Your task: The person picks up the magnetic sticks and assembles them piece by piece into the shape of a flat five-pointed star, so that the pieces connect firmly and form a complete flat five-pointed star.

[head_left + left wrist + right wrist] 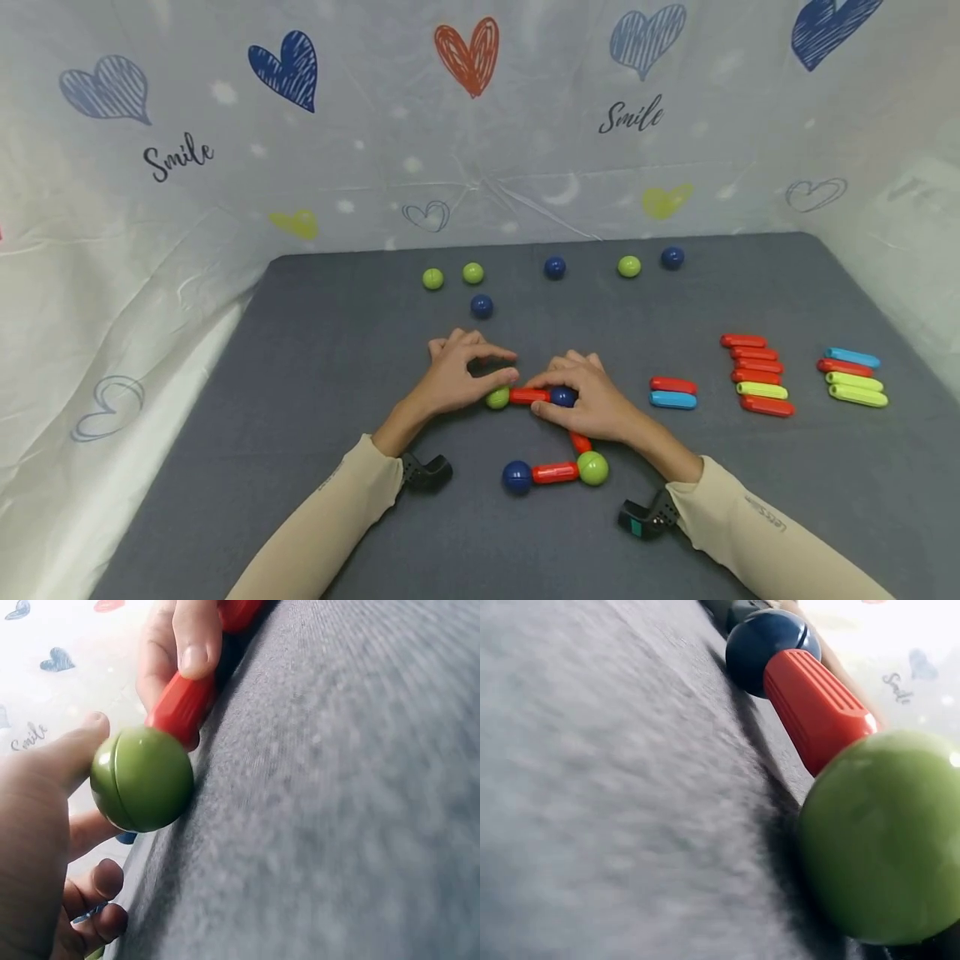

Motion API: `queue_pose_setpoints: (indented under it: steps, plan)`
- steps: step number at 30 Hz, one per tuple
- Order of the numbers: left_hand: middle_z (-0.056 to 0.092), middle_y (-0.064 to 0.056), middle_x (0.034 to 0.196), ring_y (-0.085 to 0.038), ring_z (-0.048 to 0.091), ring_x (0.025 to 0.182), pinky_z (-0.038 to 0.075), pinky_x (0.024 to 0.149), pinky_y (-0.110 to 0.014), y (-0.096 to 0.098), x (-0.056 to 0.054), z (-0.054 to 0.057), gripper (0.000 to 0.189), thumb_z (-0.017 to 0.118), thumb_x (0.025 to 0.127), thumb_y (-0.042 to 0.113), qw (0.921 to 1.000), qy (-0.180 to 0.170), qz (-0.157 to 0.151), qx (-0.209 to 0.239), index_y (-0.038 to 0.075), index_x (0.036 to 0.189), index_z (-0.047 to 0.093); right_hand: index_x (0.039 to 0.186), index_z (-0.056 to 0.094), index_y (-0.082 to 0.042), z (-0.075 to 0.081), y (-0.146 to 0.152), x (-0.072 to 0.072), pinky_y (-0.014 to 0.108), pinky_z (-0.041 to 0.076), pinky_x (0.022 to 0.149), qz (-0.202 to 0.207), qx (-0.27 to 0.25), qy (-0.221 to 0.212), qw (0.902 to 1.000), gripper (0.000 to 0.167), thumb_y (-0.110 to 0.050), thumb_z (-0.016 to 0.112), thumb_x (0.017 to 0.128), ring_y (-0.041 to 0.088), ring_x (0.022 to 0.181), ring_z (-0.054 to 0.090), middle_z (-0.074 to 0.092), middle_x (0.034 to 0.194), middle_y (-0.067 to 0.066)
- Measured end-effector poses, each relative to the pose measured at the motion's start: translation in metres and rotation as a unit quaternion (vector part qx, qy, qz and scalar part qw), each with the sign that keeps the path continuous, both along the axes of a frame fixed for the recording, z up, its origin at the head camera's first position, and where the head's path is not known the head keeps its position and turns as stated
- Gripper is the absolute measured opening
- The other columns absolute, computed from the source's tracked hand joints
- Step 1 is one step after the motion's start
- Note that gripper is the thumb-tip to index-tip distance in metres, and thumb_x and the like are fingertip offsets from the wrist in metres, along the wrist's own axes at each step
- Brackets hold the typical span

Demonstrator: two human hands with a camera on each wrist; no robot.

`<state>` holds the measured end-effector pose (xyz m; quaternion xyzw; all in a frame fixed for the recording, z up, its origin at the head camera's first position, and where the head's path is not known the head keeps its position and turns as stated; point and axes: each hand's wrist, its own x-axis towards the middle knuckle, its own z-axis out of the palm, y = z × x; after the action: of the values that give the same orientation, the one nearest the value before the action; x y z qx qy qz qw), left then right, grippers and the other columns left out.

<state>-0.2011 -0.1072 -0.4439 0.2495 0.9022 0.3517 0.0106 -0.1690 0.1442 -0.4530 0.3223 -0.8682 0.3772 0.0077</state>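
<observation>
A chain of balls and magnetic-looking rods lies on the grey table. Its far end is a green ball [497,397], joined by a red rod [529,396] to a blue ball [562,397]. My right hand [588,400] grips that red rod near the blue ball, partly covering both. My left hand [465,373] is at the green ball, thumb beside it, fingers spread apart past it. Another red rod [580,442], partly under the right hand, leads to a nearer green ball [592,468]. From there a red rod [555,473] runs to a blue ball [517,477].
Loose green balls [472,272] and blue balls [482,307] lie toward the back edge. On the right are a red-and-blue rod pair [673,400], a column of mostly red rods [757,365] and a mixed stack [855,381]. A printed curtain [480,142] hangs behind.
</observation>
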Motion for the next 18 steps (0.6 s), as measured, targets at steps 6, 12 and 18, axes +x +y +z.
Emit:
queue_pose_setpoints:
  steps: [6, 12, 18]
  plan:
    - [0.056, 0.007, 0.086, -0.012, 0.041, 0.084, 0.021, 0.085, -0.043, 0.013, -0.003, 0.005, 0.036, 0.072, 0.091, 0.05, 0.9978, 0.011, -0.035, -0.055, 0.031, 0.12, 0.076, 0.111, 0.077, -0.033, 0.0, 0.003, 0.012, 0.03, 0.023, 0.077, 0.027, -0.001, 0.01, 0.9996, 0.023, -0.033, 0.078, 0.088, 0.002, 0.082, 0.04, 0.06, 0.09, -0.018]
    - [0.057, 0.012, 0.086, -0.009, 0.041, 0.082, 0.025, 0.08, -0.039, 0.033, -0.012, 0.01, 0.032, 0.068, 0.094, 0.051, 0.9843, 0.053, -0.11, -0.128, 0.034, 0.12, 0.075, 0.111, 0.076, -0.038, -0.004, 0.007, 0.024, 0.029, 0.024, 0.078, 0.068, -0.015, 0.024, 0.9973, 0.024, -0.031, 0.078, 0.088, 0.0, 0.085, 0.043, 0.059, 0.091, -0.02]
    - [0.055, 0.01, 0.082, -0.011, 0.04, 0.08, 0.025, 0.076, -0.032, 0.057, -0.028, 0.016, 0.031, 0.068, 0.094, 0.051, 0.9732, 0.054, -0.164, -0.151, 0.036, 0.12, 0.075, 0.112, 0.076, -0.039, -0.006, 0.011, 0.034, 0.031, 0.024, 0.078, 0.102, -0.027, 0.012, 0.9943, 0.024, -0.032, 0.078, 0.089, -0.001, 0.092, 0.048, 0.058, 0.091, -0.02]
